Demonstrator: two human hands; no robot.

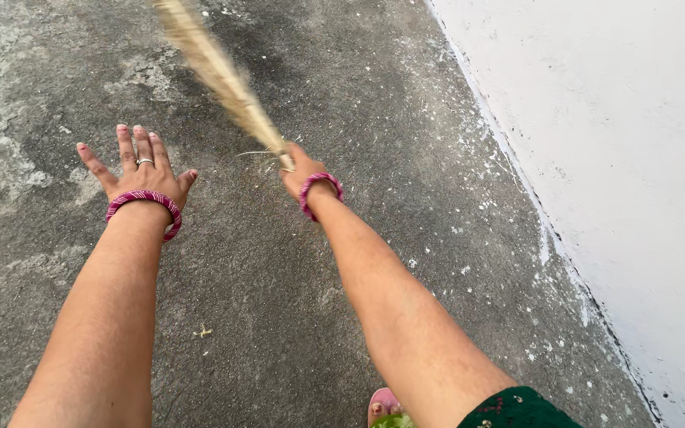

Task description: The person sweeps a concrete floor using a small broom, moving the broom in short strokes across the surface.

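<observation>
Your right hand [299,170] is closed around the handle end of a straw broom [220,75], with the arm stretched straight out ahead of you and the wrist turned slightly inward. The broom runs up and away to the left from your fist, its bristles blurred near the top edge of the view. Your left hand [140,170] is held out alongside, palm down, fingers spread wide, gripping nothing and touching nothing. Each wrist carries a pink bangle [146,202], and a ring sits on one left finger. Below you lies a rough grey concrete floor [279,269] flecked with white spots, meeting a white wall [620,158] on the right. A pink sandal [382,404] shows at the bottom edge.
</observation>
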